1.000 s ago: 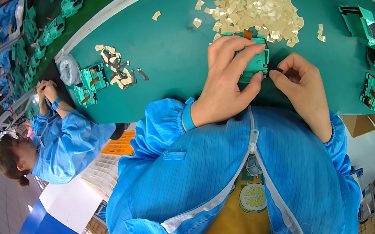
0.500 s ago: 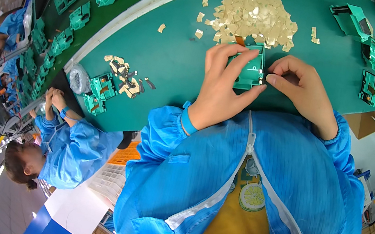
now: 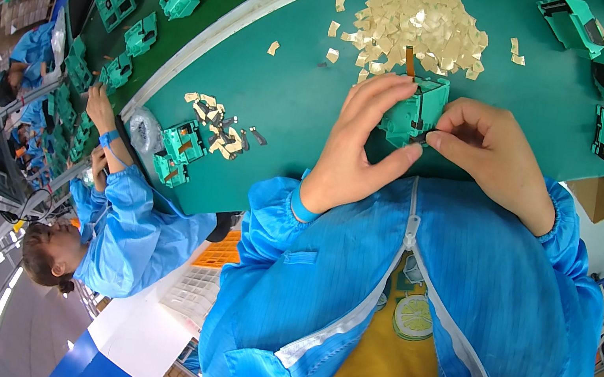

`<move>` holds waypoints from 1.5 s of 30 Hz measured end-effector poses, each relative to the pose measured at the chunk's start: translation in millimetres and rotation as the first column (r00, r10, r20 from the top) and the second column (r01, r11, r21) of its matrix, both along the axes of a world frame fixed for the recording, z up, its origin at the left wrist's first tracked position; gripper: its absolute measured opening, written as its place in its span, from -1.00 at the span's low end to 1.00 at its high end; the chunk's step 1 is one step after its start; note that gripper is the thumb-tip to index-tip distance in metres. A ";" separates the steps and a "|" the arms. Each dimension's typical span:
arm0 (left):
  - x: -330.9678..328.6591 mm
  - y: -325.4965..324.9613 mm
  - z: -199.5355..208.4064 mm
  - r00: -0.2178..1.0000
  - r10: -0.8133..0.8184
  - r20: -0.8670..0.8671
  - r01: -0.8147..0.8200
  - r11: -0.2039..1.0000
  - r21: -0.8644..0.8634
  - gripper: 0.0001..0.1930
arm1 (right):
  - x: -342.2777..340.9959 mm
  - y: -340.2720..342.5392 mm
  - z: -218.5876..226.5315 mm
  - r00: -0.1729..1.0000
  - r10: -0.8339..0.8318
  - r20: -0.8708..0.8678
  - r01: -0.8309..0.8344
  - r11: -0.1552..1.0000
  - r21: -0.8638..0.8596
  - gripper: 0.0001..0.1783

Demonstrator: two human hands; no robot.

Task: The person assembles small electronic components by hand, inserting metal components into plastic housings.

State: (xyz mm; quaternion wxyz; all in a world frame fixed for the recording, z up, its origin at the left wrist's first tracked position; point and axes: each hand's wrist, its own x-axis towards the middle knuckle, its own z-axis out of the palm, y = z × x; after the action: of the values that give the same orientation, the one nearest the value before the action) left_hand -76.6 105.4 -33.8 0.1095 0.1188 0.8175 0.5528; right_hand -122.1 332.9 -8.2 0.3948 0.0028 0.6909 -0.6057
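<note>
A small green plastic housing [image 3: 415,112], seemingly light, rigid and best gripped by its flat sides, rests on the green table [image 3: 294,91] below a heap of tan squares [image 3: 417,24], left hand [image 3: 361,146] fingers wrapped around it, right hand [image 3: 488,152] fingertips pinched at its lower edge.

The green housing [image 3: 416,112] held in both hands looks like moulded matt plastic. The worktop [image 3: 293,99] has a smooth, matt green mat. The heap of tan slips [image 3: 417,24] near its far edge looks papery, slightly glossy. The blue smock [image 3: 351,277] is smooth, faintly shiny cloth.
</note>
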 end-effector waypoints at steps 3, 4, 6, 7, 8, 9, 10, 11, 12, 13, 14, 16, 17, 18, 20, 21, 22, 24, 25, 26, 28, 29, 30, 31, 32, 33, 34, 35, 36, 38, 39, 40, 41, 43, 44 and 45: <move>2.6 -1.4 -0.6 0.998 0.020 0.057 -0.022 0.999 0.041 -0.34 | -1.3 -2.7 4.9 1.000 0.011 -0.029 -0.010 1.000 0.020 -0.80; 3.6 -1.5 -0.8 0.994 0.032 0.103 -0.041 0.995 0.086 -0.36 | -1.6 -3.4 6.3 0.999 0.023 -0.041 -0.021 0.999 0.040 -0.80; 4.2 -0.2 3.4 0.991 0.041 0.130 -0.052 0.995 0.082 -0.36 | -1.3 -4.5 7.4 0.999 0.025 -0.048 -0.023 0.998 0.052 -0.80; 4.5 0.0 4.9 0.987 0.050 0.155 -0.063 0.995 0.079 -0.37 | -1.0 -5.3 7.6 0.998 0.027 -0.057 -0.023 0.998 0.063 -0.80; 4.9 0.1 4.7 0.987 0.050 0.156 -0.063 0.995 0.078 -0.37 | -0.9 -6.1 7.8 0.998 0.026 -0.056 -0.023 0.998 0.062 -0.80; 5.1 0.6 4.3 0.984 0.062 0.168 -0.079 0.992 0.096 -0.38 | -1.0 -6.8 7.9 0.997 0.024 -0.071 -0.019 0.998 0.064 -0.80; 5.3 1.4 4.3 0.981 0.073 0.179 -0.094 0.989 0.115 -0.38 | -1.0 -6.9 8.3 0.996 0.021 -0.086 -0.016 0.998 0.067 -0.80; 5.5 2.3 5.6 0.981 0.072 0.179 -0.094 0.989 0.114 -0.38 | -0.2 -7.3 7.7 0.996 0.020 -0.086 -0.015 0.998 0.067 -0.80; 5.7 3.4 7.8 0.974 0.086 0.210 -0.116 0.984 0.132 -0.38 | 1.2 -8.1 6.3 0.993 0.011 -0.114 -0.004 0.998 0.061 -0.79; 5.6 4.4 9.2 0.965 0.101 0.241 -0.139 0.979 0.149 -0.38 | 1.8 -8.6 5.1 0.990 0.002 -0.144 0.006 0.998 0.055 -0.79; 5.5 5.3 9.6 0.966 0.100 0.240 -0.139 0.979 0.149 -0.38 | 1.6 -8.7 5.0 0.989 0.002 -0.145 0.006 0.999 0.054 -0.79; 5.2 7.1 10.3 0.960 0.117 0.254 -0.159 0.976 0.151 -0.37 | 1.1 -9.1 5.1 0.988 0.006 -0.153 0.005 0.998 0.068 -0.79; 5.0 7.9 10.8 0.960 0.117 0.253 -0.159 0.976 0.151 -0.37 | 1.1 -9.2 5.0 0.988 0.006 -0.154 0.005 0.998 0.068 -0.79; 4.7 8.6 11.2 0.959 0.121 0.255 -0.161 0.977 0.143 -0.37 | 1.3 -9.5 4.9 0.986 0.001 -0.167 0.011 0.997 0.070 -0.79; 4.2 9.4 11.1 0.959 0.125 0.255 -0.163 0.977 0.134 -0.37 | 1.1 -10.3 4.8 0.983 -0.003 -0.182 0.016 0.997 0.072 -0.79; 4.2 9.6 10.6 0.959 0.129 0.253 -0.167 0.977 0.134 -0.37 | 0.6 -10.7 4.9 0.985 -0.006 -0.174 0.020 0.997 0.080 -0.79; 4.8 9.9 10.5 0.959 0.133 0.250 -0.171 0.976 0.134 -0.37 | 0.4 -10.9 5.4 0.986 -0.009 -0.166 0.024 0.996 0.087 -0.78; 5.2 10.7 11.4 0.958 0.144 0.249 -0.181 0.974 0.133 -0.37 | -1.9 -10.4 6.1 0.989 0.008 -0.148 0.005 0.996 0.087 -0.79; 2.4 10.4 11.2 0.959 0.149 0.242 -0.185 0.973 0.134 -0.36 | -5.6 -10.4 6.5 0.991 0.021 -0.135 -0.009 0.996 0.088 -0.79; 2.0 9.8 10.5 0.961 0.153 0.229 -0.187 0.973 0.135 -0.36 | -6.7 -10.6 6.7 0.989 0.024 -0.148 -0.011 0.996 0.086 -0.79; 4.0 7.5 8.4 0.964 0.119 0.239 -0.163 0.971 0.176 -0.36 | -4.9 -10.1 3.9 0.991 -0.115 -0.063 0.113 0.993 -0.034 -0.74; 5.1 5.7 11.8 0.963 0.109 0.247 -0.157 0.971 0.182 -0.35 | -4.7 -8.2 -0.3 0.990 -0.110 -0.093 0.107 0.994 -0.038 -0.74; 3.4 2.8 16.9 0.970 0.115 0.217 -0.156 0.970 0.186 -0.35 | -4.4 -5.2 -6.0 0.994 -0.107 -0.035 0.101 0.984 -0.147 -0.69; 2.6 0.1 20.9 0.973 0.075 0.218 -0.126 0.964 0.234 -0.35 | -5.8 -3.7 -7.9 0.995 -0.095 0.033 0.100 0.962 -0.253 -0.64; 0.7 -2.5 24.4 0.976 0.035 0.216 -0.096 0.955 0.281 -0.34 | -10.4 -4.8 -3.2 0.996 -0.089 0.011 0.089 0.963 -0.256 -0.64; -2.9 -4.4 28.0 0.980 0.020 0.200 -0.087 0.940 0.330 -0.34 | -15.7 -6.3 3.6 0.990 -0.086 0.115 0.120 0.934 -0.336 -0.65; -4.8 -8.1 28.0 0.983 0.034 0.179 -0.093 0.939 0.330 -0.34 | -20.7 -9.5 10.0 0.974 -0.064 0.218 0.151 0.899 -0.411 -0.66; -5.7 -12.8 26.2 0.995 0.051 0.087 -0.076 0.947 0.312 -0.33 | -25.7 -9.7 13.4 0.962 -0.030 0.270 0.144 0.898 -0.416 -0.67; -7.2 -17.5 25.7 0.998 0.069 -0.006 -0.065 0.955 0.290 -0.33 | -27.7 -16.5 15.9 0.968 -0.010 0.249 0.118 0.899 -0.421 -0.67; -14.2 -15.0 31.8 0.965 0.144 -0.219 -0.143 0.990 0.021 -0.33 | -28.9 -34.6 16.9 0.982 -0.180 0.055 0.187 0.917 -0.353 -0.58; -17.5 -12.2 35.6 0.903 0.144 -0.405 -0.256 0.937 -0.237 -0.33 | -34.2 -43.1 13.5 0.989 -0.145 0.042 0.150 0.919 -0.366 -0.58; -20.6 -10.0 39.1 0.893 0.174 -0.416 -0.297 0.920 -0.253 -0.33 | -41.9 -50.3 6.3 0.978 -0.145 -0.148 0.105 0.963 -0.249 -0.51; -22.4 -11.5 41.9 0.843 0.232 -0.485 -0.347 0.924 -0.162 -0.33 | -51.1 -63.0 0.3 0.935 -0.116 -0.334 0.075 0.988 -0.132 -0.44; -16.9 -21.4 53.0 0.769 0.321 -0.553 -0.445 0.890 -0.102 -0.33 | -89.5 -82.8 8.3 0.994 -0.054 -0.091 0.038 0.985 -0.169 -0.29; -12.3 -25.1 61.1 0.754 0.336 -0.565 -0.465 0.880 -0.097 -0.38 | -108.3 -95.8 5.5 0.987 -0.043 -0.157 0.010 0.979 -0.205 -0.32; -5.9 -29.8 65.1 0.739 0.349 -0.576 -0.481 0.872 -0.090 -0.44 | -133.9 -103.5 -5.6 0.959 0.043 -0.281 -0.082 0.988 -0.130 -0.29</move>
State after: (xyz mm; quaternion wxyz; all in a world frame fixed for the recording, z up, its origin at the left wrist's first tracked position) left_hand -82.5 75.6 31.3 -0.2400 0.0702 0.8787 0.4066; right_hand -256.0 229.3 -13.8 0.3121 -0.1318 0.6948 -0.6345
